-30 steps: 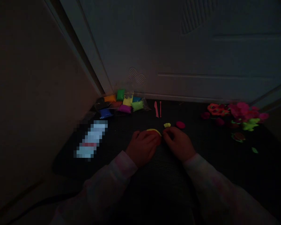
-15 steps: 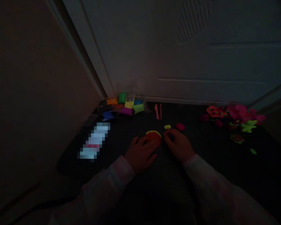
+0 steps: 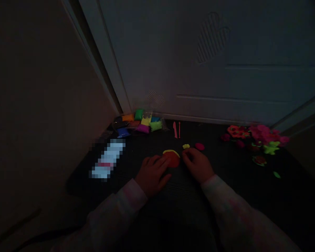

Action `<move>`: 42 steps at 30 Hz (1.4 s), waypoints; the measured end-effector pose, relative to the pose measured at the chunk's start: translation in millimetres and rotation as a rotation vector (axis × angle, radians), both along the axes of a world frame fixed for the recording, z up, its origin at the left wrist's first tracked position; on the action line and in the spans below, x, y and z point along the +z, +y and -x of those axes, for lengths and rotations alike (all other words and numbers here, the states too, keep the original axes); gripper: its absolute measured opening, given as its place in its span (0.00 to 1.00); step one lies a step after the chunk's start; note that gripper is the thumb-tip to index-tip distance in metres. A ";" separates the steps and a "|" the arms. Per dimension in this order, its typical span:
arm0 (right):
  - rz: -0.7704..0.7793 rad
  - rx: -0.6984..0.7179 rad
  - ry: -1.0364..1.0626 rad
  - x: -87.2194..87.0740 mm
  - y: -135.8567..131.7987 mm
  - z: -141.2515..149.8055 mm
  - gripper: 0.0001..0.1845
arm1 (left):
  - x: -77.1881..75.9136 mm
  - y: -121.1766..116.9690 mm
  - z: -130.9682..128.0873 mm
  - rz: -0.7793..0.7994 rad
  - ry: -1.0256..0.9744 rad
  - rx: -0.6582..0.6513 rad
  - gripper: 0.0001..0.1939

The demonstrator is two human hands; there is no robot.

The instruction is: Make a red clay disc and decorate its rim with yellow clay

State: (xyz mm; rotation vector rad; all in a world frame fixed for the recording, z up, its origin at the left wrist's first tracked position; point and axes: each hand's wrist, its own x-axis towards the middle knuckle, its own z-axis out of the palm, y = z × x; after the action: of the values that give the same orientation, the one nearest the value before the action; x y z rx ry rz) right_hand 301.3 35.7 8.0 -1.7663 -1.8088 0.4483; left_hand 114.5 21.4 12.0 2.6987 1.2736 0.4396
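A flat, round piece of red-orange clay (image 3: 174, 160) lies on the dark table, with a thin yellow clay strip (image 3: 171, 151) along its far edge. My left hand (image 3: 153, 175) rests with its fingers stretched out, the fingertips on the left part of the red-orange piece. Just right of that piece is my right hand (image 3: 197, 163), its thumb and fingers pinched together near the strip's right end. What the pinch holds, if anything, is too dark and small to make out. Beyond the right hand sit a small yellow clay lump (image 3: 186, 146) and a pinkish-red oval (image 3: 200, 146).
Several bags of coloured clay (image 3: 142, 128) are piled at the back left. A pink plastic knife (image 3: 175, 130) and a thin pink stick tool (image 3: 179, 130) lie near the door (image 3: 152, 52). Pink flower shapes (image 3: 265, 134) stand at right. A blurred-out bright rectangle (image 3: 109, 159) lies left.
The view has tilted and shifted slightly. My left hand has drawn back a little to the left, baring more of the red-orange piece. My right hand stays pinched beside it.
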 end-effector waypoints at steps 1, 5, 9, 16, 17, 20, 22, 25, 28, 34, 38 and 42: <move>-0.004 0.002 0.005 0.0 0.0 0.0 0.09 | -1.2 1.8 1.0 -0.006 -0.028 0.073 0.22; -0.024 0.005 0.035 0.5 0.5 1.2 0.09 | -8.4 14.9 1.6 0.034 -0.127 0.366 0.22; -0.111 -0.016 0.082 1.9 1.7 2.0 0.09 | -11.3 30.1 -7.7 0.085 -0.187 0.417 0.20; -0.265 -0.125 0.132 4.5 5.8 -13.0 0.11 | -10.7 43.9 -19.7 0.118 -0.262 0.396 0.12; -0.269 -0.139 0.120 4.5 6.7 -15.6 0.12 | -10.8 44.9 -19.8 0.118 -0.266 0.387 0.11; -0.257 -0.147 -0.033 3.0 9.4 -19.6 0.13 | -9.7 47.7 -19.8 0.125 -0.286 0.367 0.10; -0.247 -0.142 -0.185 0.9 10.6 -18.2 0.15 | -7.9 49.5 -20.4 0.144 -0.303 0.355 0.09; -0.246 -0.107 -0.311 -2.4 11.4 -12.4 0.16 | -5.9 52.5 -22.0 0.227 -0.354 0.323 0.09; -0.253 -0.080 -0.323 -3.8 12.3 -8.3 0.12 | -6.3 57.5 -23.4 0.357 -0.467 0.283 0.11; -0.248 -0.139 -0.162 -2.4 13.8 -10.7 0.10 | -6.7 80.2 -26.7 0.454 -0.594 0.213 0.17; -0.268 -0.156 -0.082 -3.4 13.6 -13.3 0.12 | -5.4 96.1 -29.0 0.445 -0.597 0.170 0.19; -0.292 -0.112 -0.038 -4.5 13.8 -15.6 0.12 | -8.1 96.6 -23.2 0.390 -0.636 0.166 0.19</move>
State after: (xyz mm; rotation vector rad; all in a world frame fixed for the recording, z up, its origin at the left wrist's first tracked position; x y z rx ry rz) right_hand 316.8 49.5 3.4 -1.6694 -1.6916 0.0996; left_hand 137.8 118.0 3.9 1.9122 1.2238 0.8737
